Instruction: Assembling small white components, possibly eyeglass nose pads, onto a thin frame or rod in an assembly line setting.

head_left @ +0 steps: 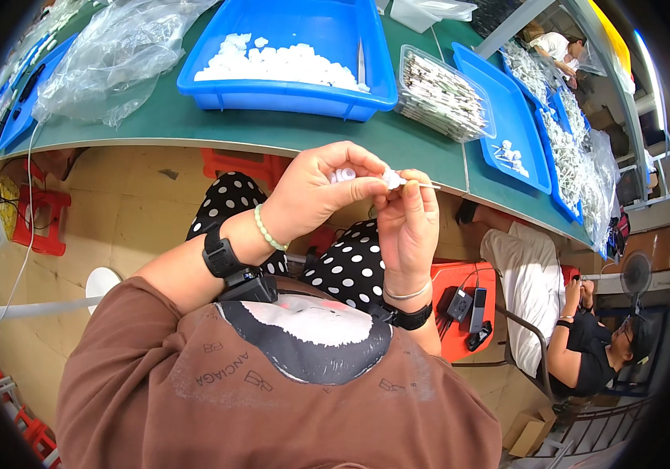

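Observation:
Over my lap, just off the table edge, my hands meet in front of me. My left hand (pixel 308 187) is closed around a few small white plastic pieces (pixel 342 175), and thumb and forefinger pinch another white cap-like piece (pixel 392 179) at their tips. Pressed against that piece, my right hand (pixel 409 234) pinches a thin pale stick (pixel 430 186), which sticks out to the right. Whether the stick sits inside the piece, I cannot tell. A blue tray (pixel 288 100) beyond my hands holds a heap of white pieces (pixel 284 66) and a pointed metal tool (pixel 361 66).
A clear box (pixel 446 94) full of thin sticks stands right of the tray. Beside it, a shallow blue tray (pixel 534 176) holds several stick-and-cap pieces (pixel 511 156). Clear plastic bags (pixel 116 62) lie at left. A red stool (pixel 460 305) with black devices stands at my right, near a seated person (pixel 585 344).

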The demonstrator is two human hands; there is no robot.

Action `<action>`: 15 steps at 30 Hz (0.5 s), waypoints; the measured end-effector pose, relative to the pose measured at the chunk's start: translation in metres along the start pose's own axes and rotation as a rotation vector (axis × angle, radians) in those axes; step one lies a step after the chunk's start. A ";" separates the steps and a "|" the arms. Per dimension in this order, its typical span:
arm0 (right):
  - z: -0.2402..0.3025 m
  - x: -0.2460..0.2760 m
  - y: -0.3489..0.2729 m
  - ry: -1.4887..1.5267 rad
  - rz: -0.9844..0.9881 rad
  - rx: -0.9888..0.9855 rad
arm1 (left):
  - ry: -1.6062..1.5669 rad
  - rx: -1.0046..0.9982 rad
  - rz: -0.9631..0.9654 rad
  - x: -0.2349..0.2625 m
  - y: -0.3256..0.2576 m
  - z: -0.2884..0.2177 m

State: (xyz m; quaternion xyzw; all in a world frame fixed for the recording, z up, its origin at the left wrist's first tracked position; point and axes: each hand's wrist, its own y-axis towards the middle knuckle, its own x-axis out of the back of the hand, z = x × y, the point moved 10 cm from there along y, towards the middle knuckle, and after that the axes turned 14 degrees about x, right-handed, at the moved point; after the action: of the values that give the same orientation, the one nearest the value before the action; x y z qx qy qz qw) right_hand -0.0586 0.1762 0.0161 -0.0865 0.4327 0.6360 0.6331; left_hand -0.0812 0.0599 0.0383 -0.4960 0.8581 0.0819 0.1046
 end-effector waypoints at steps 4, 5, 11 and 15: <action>-0.006 0.000 -0.001 0.028 -0.013 -0.033 | -0.172 0.097 0.040 -0.001 0.000 0.008; -0.007 0.001 -0.002 0.027 -0.039 -0.043 | -0.206 0.152 0.053 -0.001 0.000 0.013; -0.017 0.005 -0.004 0.058 -0.055 -0.088 | -0.145 0.127 0.016 -0.004 0.001 0.008; -0.027 0.002 -0.008 0.108 -0.025 -0.157 | -0.122 0.150 0.001 -0.002 0.001 0.012</action>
State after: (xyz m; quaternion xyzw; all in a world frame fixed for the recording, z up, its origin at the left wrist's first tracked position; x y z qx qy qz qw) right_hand -0.0637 0.1581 -0.0050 -0.1752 0.4139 0.6545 0.6080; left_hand -0.0797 0.0650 0.0274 -0.4807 0.8540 0.0472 0.1935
